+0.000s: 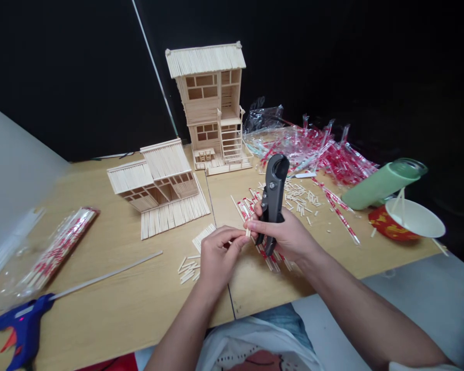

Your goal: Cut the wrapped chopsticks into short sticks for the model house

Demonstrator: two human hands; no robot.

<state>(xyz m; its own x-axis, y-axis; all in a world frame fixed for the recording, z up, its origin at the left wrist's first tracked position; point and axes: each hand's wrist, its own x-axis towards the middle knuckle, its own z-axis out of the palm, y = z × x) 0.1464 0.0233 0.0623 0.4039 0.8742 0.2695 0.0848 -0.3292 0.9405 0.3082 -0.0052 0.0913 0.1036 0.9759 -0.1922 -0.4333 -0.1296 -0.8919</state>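
Observation:
My right hand point(285, 234) grips a black cutter tool point(274, 198) upright by its handles above the wooden table point(112, 304). My left hand point(217, 255) pinches a short wooden stick piece point(248, 230) at its fingertips, touching my right thumb. Below the hands lie cut stick bits point(188, 268) and a small glued stick panel point(203, 237).
A tall stick-built house point(212, 105) and a lower one point(158, 183) stand at the back. Wrapped chopsticks point(317, 149) pile at the right, another pack point(58, 247) at the left. A blue glue gun point(21, 327) lies front left. A green cylinder point(382, 183) and a bowl point(412, 219) sit right.

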